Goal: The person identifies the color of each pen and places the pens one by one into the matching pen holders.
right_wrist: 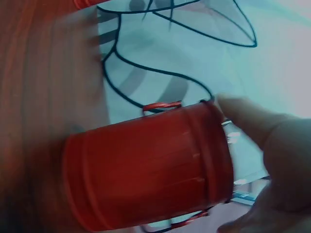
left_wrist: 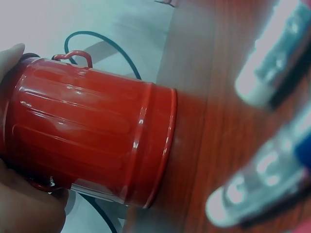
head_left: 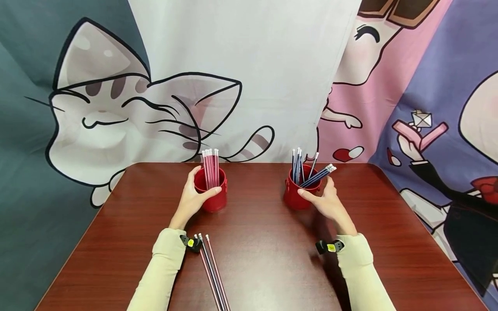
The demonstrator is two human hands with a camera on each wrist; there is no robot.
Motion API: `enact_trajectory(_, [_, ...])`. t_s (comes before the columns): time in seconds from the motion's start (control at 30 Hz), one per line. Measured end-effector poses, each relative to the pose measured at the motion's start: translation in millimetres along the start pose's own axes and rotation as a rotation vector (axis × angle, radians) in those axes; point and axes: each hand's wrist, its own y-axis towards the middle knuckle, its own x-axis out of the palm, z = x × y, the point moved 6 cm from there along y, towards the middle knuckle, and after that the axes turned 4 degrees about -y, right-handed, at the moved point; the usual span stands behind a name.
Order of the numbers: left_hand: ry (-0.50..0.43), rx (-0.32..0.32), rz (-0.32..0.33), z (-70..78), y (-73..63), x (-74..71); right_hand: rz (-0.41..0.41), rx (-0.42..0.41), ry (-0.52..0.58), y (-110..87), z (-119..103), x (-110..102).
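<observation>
My left hand (head_left: 191, 199) grips the rim of a red metal bucket (head_left: 216, 202), thumb across the near side and fingers round the far left. Pink pencils (head_left: 210, 170) with white eraser ends stand upright in it. On the right, my right hand (head_left: 330, 204) holds a matching red bucket (head_left: 295, 199) by its near right rim. It contains dark blue pencils (head_left: 298, 168), some upright and a few leaning out to the right. Both wrist views show a ribbed bucket wall with small side handles, the left bucket (left_wrist: 87, 126) and the right bucket (right_wrist: 146, 170).
Pink and dark blue pencils (head_left: 214, 276) lie side by side on the brown wooden table (head_left: 256, 242), beside my left forearm. A cloth backdrop (head_left: 249, 52) with cartoon figures hangs behind the table's far edge.
</observation>
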Motion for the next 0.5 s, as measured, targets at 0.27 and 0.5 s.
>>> enact_trajectory(0.27, [-0.026, -0.009, -0.006, -3.5, -1.3, 0.7, 0.160, -0.038, -0.176, -31.1, -34, -23])
enact_trajectory(0.5, [-0.043, -0.012, -0.020, 13.0, -5.2, 0.7, 0.185, -0.336, -0.107, -60.9, -77, -13])
